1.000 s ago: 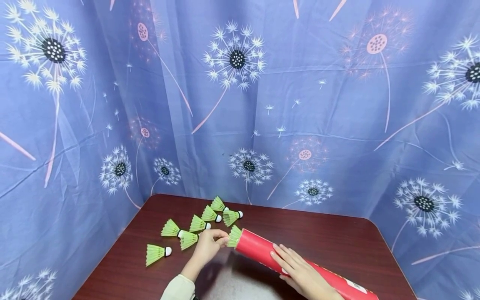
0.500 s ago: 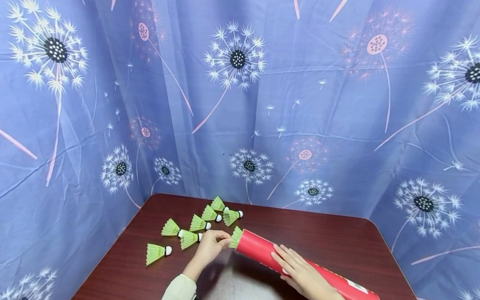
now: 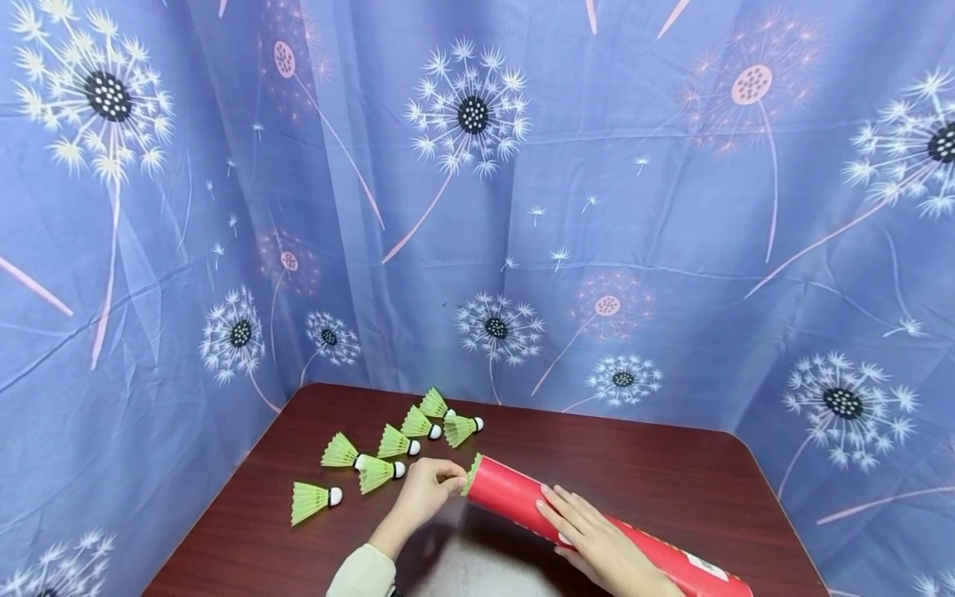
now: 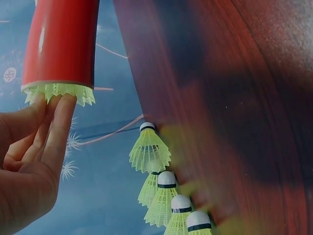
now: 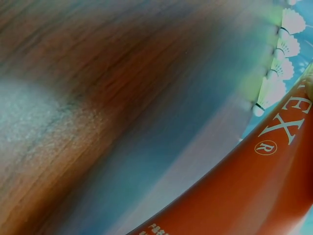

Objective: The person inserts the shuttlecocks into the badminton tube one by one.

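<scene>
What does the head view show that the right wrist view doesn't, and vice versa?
Only head: the left hand at the open end of the red tube, a pale sleeve and the tube's white label.
Only right wrist: readable EX lettering and a circled R on the tube.
Both: the tube, loose shuttlecocks and the table. A sliver at the wrist view's edge may be a finger.

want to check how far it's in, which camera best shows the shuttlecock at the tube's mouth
The left wrist view: the shuttlecock shows large, its jagged edge poking from the red tube by the left hand. The head view shows only a thin green strip of it; the right wrist view doesn't clearly show it.
</scene>
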Demonstrator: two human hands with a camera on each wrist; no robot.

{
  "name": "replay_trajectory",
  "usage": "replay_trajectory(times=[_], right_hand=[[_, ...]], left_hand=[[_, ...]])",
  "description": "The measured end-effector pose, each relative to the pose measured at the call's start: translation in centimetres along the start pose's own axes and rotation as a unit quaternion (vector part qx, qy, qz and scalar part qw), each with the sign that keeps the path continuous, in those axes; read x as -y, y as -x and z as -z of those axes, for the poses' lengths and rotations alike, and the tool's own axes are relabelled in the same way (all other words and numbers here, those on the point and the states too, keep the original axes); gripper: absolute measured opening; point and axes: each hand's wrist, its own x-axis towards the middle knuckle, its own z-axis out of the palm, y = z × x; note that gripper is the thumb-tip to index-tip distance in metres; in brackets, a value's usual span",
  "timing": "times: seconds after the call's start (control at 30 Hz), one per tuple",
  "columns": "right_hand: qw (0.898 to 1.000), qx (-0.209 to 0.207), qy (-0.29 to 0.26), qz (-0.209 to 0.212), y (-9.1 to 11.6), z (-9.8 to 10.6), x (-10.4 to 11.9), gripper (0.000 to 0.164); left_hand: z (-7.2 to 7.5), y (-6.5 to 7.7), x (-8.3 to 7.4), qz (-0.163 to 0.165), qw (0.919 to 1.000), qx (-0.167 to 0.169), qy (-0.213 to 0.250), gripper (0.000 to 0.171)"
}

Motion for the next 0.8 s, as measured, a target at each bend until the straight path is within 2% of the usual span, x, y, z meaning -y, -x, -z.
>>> replay_trajectory(times=[0.5,0.8], right_hand=[[1.0,0.016,-0.008,-0.003,-0.1,-0.43,-0.12,0.077],[1.0,0.0,-0.003,0.011,-0.27,-0.49,-0.07,0.059]], left_hand=[[-0.29,-0.06,0.08,0.004,0.9997,0.013,0.02,0.007],[-0.3,-0.07,0.17,0.011,0.9996,0.016,0.02,0.007]])
